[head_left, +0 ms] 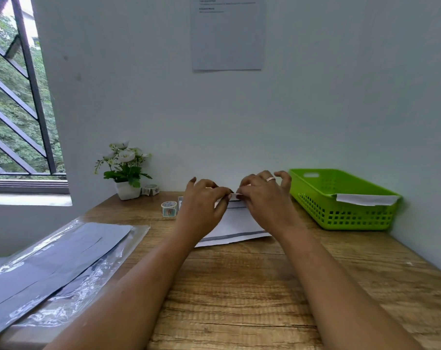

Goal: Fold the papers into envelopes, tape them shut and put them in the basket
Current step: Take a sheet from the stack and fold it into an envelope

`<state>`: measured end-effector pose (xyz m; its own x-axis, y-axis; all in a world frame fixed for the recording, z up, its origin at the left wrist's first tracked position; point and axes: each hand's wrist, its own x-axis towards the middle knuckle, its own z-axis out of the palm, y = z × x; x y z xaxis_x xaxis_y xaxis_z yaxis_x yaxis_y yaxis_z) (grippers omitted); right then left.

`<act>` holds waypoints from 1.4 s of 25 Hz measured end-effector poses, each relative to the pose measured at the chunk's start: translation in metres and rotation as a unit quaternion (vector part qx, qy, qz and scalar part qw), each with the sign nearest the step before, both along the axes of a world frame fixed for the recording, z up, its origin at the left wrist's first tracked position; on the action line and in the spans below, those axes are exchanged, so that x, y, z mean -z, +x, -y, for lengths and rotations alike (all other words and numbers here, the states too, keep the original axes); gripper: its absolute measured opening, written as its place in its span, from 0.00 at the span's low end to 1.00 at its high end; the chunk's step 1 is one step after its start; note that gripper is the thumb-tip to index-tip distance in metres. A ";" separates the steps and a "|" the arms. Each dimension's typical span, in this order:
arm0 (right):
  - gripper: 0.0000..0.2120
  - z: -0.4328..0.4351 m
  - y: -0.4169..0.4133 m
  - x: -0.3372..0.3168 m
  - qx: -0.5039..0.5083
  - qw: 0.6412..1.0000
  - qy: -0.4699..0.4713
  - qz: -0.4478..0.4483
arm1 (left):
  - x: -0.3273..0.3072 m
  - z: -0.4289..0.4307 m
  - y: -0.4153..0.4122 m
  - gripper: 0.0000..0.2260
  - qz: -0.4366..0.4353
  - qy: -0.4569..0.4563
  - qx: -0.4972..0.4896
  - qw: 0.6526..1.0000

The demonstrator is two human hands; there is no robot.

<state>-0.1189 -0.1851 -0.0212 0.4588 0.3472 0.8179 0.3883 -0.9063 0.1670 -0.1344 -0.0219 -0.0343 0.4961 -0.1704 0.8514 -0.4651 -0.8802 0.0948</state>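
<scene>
Handling a folded white envelope (pixel 237 227): probably feather-light, thin and floppy, easily creased, apt to skid on smooth wood. Best pinned flat with fingertips or lifted by a folded edge, judging by looks. Lies flat on the table (pixel 239 286), mid-width, towards the wall. Shows a grey band along the near edge, with the far edge hidden behind the hands. Just above it, pinching what looks like a small strip of tape (pixel 236 196) from either end: left hand (pixel 203 200) and right hand (pixel 263 200), fingertips almost meeting. Sticky and flimsy stuff, likely to curl onto itself. Just left, a roll (pixel 169 208). Off to the right, a green basket (pixel 345 218) holding a second envelope (pixel 366 199). Far left, papers (pixel 50 256) in a clear sleeve.
</scene>
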 end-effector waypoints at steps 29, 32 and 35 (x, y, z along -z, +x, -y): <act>0.05 -0.001 -0.005 -0.008 0.025 0.991 -0.001 0.134 | 0.002 0.002 0.014 0.08 0.083 0.130 -0.091 0.984; 0.06 0.009 -0.008 -0.012 0.025 0.992 0.026 0.121 | 0.000 -0.005 0.018 0.11 0.067 0.098 -0.079 0.990; 0.06 0.013 -0.007 -0.014 0.009 0.992 0.060 0.113 | -0.005 -0.001 0.015 0.11 0.069 0.070 -0.042 0.994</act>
<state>-0.1261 -0.1978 -0.0070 0.2651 0.2354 0.9350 0.3368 -0.9313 0.1390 -0.1193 -0.0205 -0.0293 0.3932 -0.2545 0.8835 -0.3901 -0.9163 -0.0903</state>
